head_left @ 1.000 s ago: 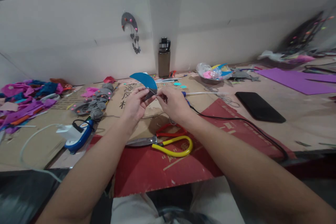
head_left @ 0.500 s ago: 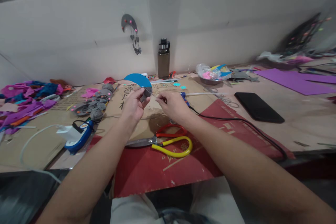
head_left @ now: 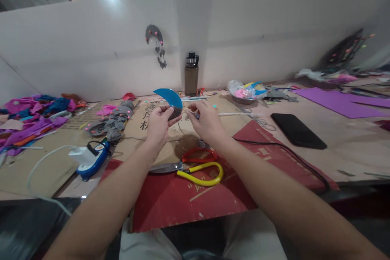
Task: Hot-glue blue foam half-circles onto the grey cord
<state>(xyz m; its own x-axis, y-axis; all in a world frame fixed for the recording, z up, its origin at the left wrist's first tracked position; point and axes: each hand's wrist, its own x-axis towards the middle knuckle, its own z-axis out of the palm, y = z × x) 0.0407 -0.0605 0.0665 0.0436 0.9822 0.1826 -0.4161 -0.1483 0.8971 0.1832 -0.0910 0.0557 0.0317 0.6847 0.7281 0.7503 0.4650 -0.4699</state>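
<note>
My left hand (head_left: pixel 158 124) is closed on a blue half-round felt piece (head_left: pixel 169 97) with a grey underside, held just above the cardboard sheet (head_left: pixel 143 120). My right hand (head_left: pixel 206 121) is pinched beside it, fingertips a short gap from the felt's right edge; what it grips is too thin to make out. Both hands hover over the middle of the bench, behind the scissors (head_left: pixel 195 165) with red and yellow handles.
A blue glue gun (head_left: pixel 91 158) lies at left near grey felt pieces (head_left: pixel 111 124) and a pile of coloured scraps (head_left: pixel 27 115). A bottle (head_left: pixel 191 74) stands at the wall. A black phone (head_left: pixel 297 131), a black cable (head_left: pixel 289 154), a bowl of bits (head_left: pixel 245 88) and purple sheet (head_left: pixel 341 99) lie to the right.
The blue felt piece turned in my left hand. My right hand drew slightly away from it to the right, staying pinched. The view tilted up a little.
</note>
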